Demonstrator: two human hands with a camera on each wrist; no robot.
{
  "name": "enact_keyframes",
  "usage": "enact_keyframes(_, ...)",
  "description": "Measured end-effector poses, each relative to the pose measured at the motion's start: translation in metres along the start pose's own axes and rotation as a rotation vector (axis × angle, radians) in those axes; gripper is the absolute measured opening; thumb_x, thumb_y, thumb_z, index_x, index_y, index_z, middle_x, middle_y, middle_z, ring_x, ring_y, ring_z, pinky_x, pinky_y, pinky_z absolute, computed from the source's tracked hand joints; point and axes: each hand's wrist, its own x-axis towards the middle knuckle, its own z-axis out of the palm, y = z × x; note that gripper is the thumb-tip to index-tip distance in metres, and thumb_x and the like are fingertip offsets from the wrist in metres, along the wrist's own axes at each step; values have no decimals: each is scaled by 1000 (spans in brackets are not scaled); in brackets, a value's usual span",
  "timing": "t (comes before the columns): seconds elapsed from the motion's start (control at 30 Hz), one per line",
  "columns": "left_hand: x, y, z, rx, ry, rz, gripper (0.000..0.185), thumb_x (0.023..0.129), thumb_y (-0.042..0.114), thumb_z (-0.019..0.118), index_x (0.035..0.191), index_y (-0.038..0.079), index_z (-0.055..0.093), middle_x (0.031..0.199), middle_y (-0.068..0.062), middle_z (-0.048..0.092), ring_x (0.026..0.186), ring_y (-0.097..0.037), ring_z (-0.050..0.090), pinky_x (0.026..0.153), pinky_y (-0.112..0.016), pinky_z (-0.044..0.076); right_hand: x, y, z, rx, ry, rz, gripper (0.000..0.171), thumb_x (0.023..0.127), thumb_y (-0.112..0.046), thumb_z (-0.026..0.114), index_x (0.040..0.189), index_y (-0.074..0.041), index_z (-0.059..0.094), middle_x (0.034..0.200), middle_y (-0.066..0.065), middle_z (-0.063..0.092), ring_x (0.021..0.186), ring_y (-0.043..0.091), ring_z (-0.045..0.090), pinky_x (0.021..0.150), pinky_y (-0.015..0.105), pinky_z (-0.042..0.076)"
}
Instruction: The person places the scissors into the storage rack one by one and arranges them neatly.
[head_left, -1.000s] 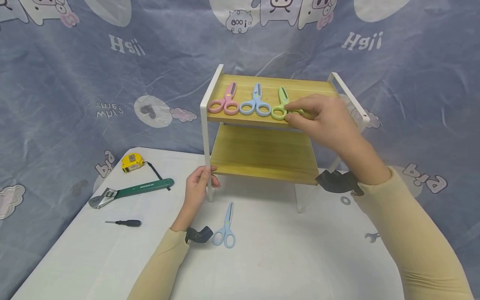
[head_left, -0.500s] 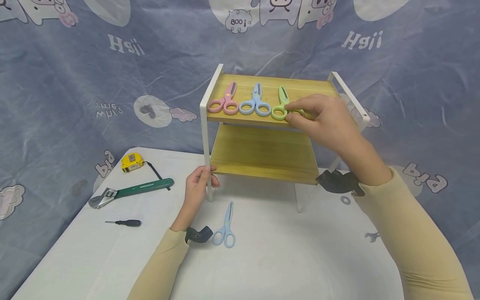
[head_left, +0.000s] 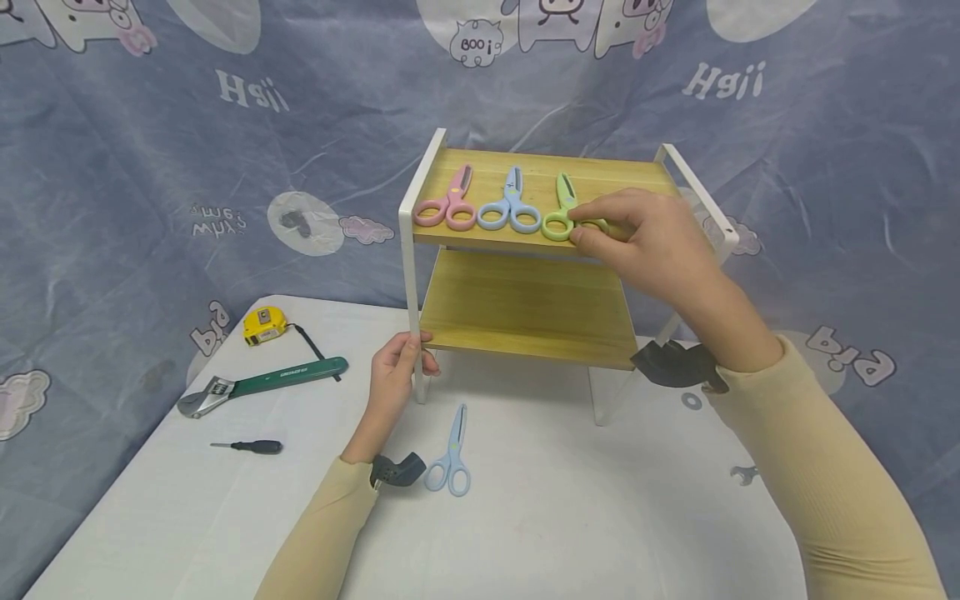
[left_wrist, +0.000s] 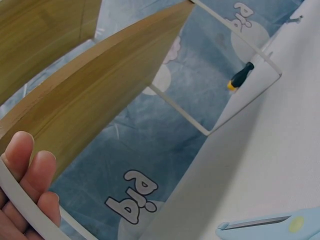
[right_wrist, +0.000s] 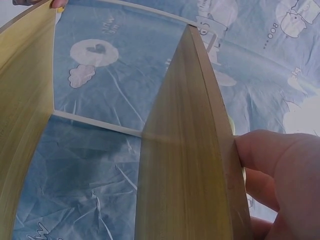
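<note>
Green scissors (head_left: 562, 218) lie on the top shelf (head_left: 607, 177) of a small two-shelf rack (head_left: 525, 308), blades pointing to the back, handles at the front edge, rightmost in a row of three. The right hand (head_left: 648, 242) is at their handles — thumb and forefinger curled and pinching the right-hand loop, which the fingers largely hide; the left loop shows clear. The right wrist view looks from beneath along the shelf edge (right_wrist: 200, 150) and shows only fingers (right_wrist: 280, 165) curled at the board's front, the scissors themselves not visible there. Just left of the green pair, not touching as far as can be told, lie blue scissors (head_left: 510, 208), and left of those pink scissors (head_left: 448, 204), all three parallel. The left hand (head_left: 396, 379) grips the rack's front left leg (head_left: 411, 300) near its foot, fingers wrapped round the white bar; the left wrist view confirms fingertips (left_wrist: 30, 170) curled over that bar (left_wrist: 22, 202). On the table (head_left: 562, 517), near the left wrist, lie a second pair of blue scissors (head_left: 452, 454), closed, well apart from the rack. Further left — a green wrench (head_left: 262, 383), a yellow tape measure (head_left: 264, 324) and a small screwdriver (head_left: 251, 446).
</note>
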Motion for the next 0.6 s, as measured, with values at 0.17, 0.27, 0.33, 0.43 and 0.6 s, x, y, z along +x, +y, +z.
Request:
enact_keyframes(0.17, 0, 0, 0, 6, 2, 7, 31, 110, 16, 44, 114, -8, 64, 69, -8, 69, 66, -4, 68, 72, -25, 58, 1, -1, 0, -5, 10, -12, 24, 93, -24, 72, 113, -14, 79, 108, 14, 76, 82, 24, 53, 73, 37, 41)
enact_keyframes(0.27, 0, 0, -1, 11, 5, 6, 31, 110, 16, 44, 114, -7, 64, 70, -15, 68, 66, -4, 68, 72, -24, 57, 1, -1, 1, -8, 13, -15, 24, 93, -24, 72, 114, -14, 79, 108, 13, 76, 82, 24, 54, 73, 38, 41)
enact_keyframes(0.33, 0, 0, -1, 13, 5, 3, 31, 110, 16, 44, 114, -7, 64, 71, -17, 68, 66, -5, 68, 73, -24, 57, 1, -1, 1, -6, 8, -6, 25, 93, -24, 72, 115, -14, 79, 110, 14, 76, 85, 25, 56, 75, 39, 43)
enact_keyframes(0.43, 0, 1, 0, 12, 4, -3, 31, 110, 15, 44, 113, -8, 64, 71, -15, 68, 66, -5, 69, 73, -24, 57, 0, -2, 0, 10, -9, 23, 30, 94, -26, 71, 121, -14, 76, 118, 14, 75, 99, 28, 66, 83, 45, 48)
enact_keyframes(0.6, 1, 0, 0, 1, 5, -3, 31, 110, 15, 44, 114, -10, 63, 69, -5, 69, 65, -4, 68, 73, -25, 58, 0, -1, 0, 26, -16, 46, 34, 94, -27, 71, 125, -14, 74, 123, 14, 74, 110, 32, 69, 88, 49, 50)
